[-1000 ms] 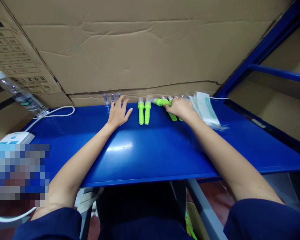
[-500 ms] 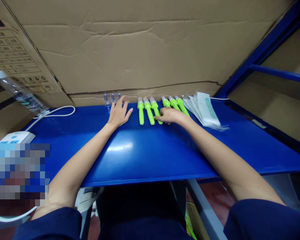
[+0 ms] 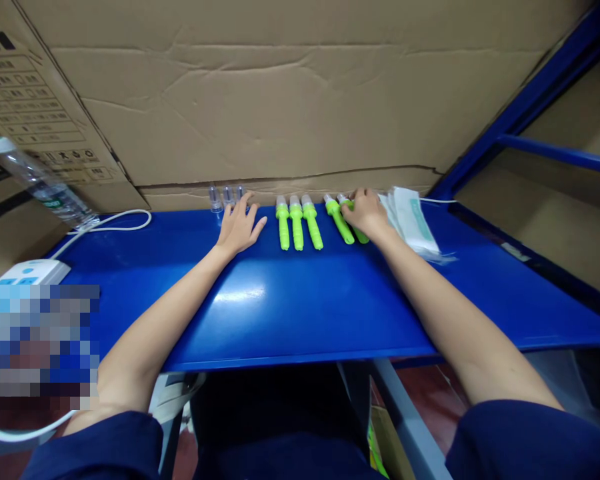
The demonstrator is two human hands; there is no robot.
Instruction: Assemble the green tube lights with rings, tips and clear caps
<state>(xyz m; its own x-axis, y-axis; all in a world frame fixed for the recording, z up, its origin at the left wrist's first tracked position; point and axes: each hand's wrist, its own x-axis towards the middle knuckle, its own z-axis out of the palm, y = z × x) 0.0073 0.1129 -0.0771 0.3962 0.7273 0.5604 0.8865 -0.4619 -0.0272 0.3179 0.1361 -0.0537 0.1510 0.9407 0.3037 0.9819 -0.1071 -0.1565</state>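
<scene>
My left hand lies on the blue tabletop with fingers spread, its fingertips beside three small clear plastic caps at the back. To its right, three lime-green sticks with clear tips stand side by side, pointing to the back. A second green group lies further right, slanted: one green stick shows fully, another is partly covered. My right hand is over this group, fingers curled down around the upper end of a green stick. The hand hides most of what it grips.
White packets with green print lie right of my right hand. A clear bottle leans at the left, near a white cable and a power strip. Cardboard backs the blue table; a blue frame stands right.
My right hand has moved right and back, from the third stick of the left group to the right group. That third stick now shows in full. My left hand has stayed put.
</scene>
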